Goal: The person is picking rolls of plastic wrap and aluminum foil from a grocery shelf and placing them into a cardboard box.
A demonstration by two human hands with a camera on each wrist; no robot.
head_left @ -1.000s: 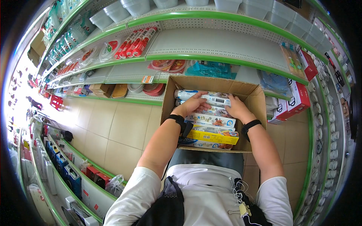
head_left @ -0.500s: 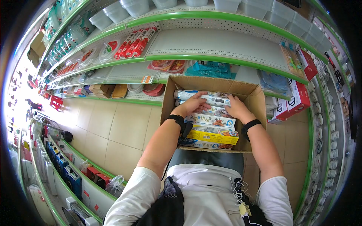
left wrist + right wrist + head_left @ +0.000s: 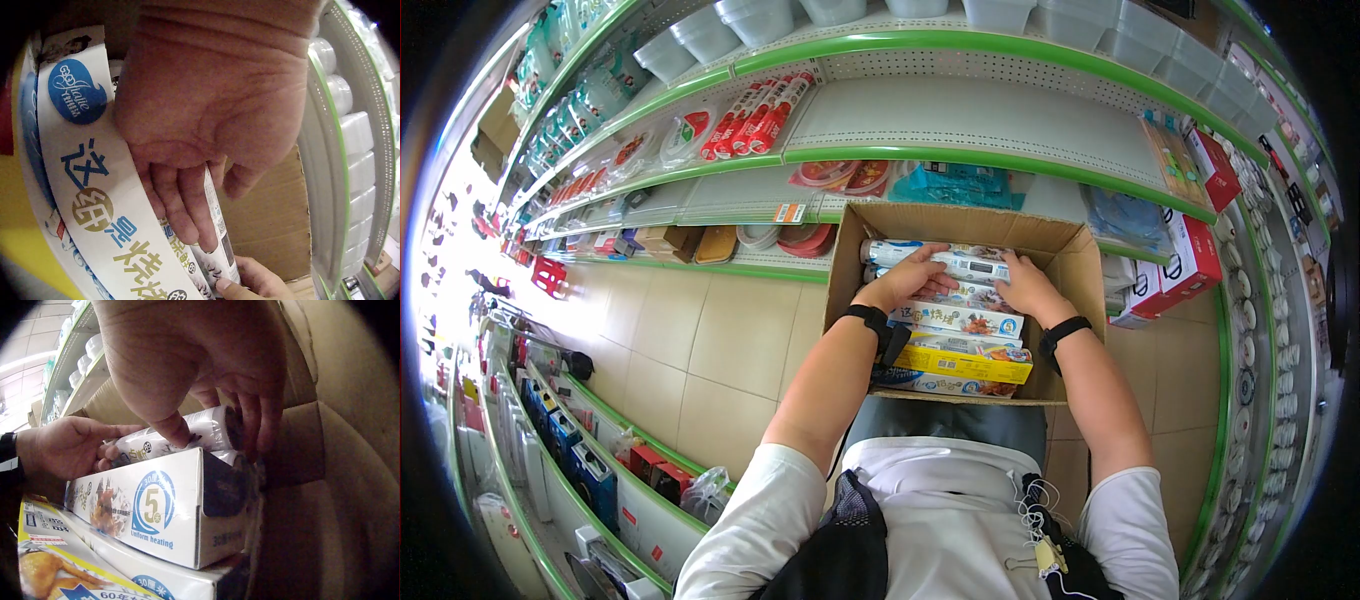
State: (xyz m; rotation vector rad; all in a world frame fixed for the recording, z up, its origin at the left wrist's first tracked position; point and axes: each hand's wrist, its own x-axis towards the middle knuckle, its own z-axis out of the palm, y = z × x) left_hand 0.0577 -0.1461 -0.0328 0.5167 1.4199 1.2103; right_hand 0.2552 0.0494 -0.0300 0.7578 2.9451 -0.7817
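Note:
Both hands are inside an open cardboard carton (image 3: 1050,238) on the person's lap. In the head view, the left hand (image 3: 903,282) lies across a white plastic-wrapped roll of baking paper (image 3: 980,268), thumb on its far side and fairly straight fingers on the near side. At the roll's right end is the right hand (image 3: 1030,290). The right wrist view shows its thumb on the roll's printed side and its fingers around the far end, pinching it. Nearer the person lie white printed boxes (image 3: 965,318) and a yellow box (image 3: 965,366), side by side.
Behind the carton runs green-edged shelving (image 3: 960,150) with red tubes (image 3: 768,115), blue packets (image 3: 948,183) and clear tubs (image 3: 1000,14). Red-and-white boxes (image 3: 1190,250) stand to the right. A lower shelf of goods (image 3: 595,475) borders the tiled floor (image 3: 700,340) at left.

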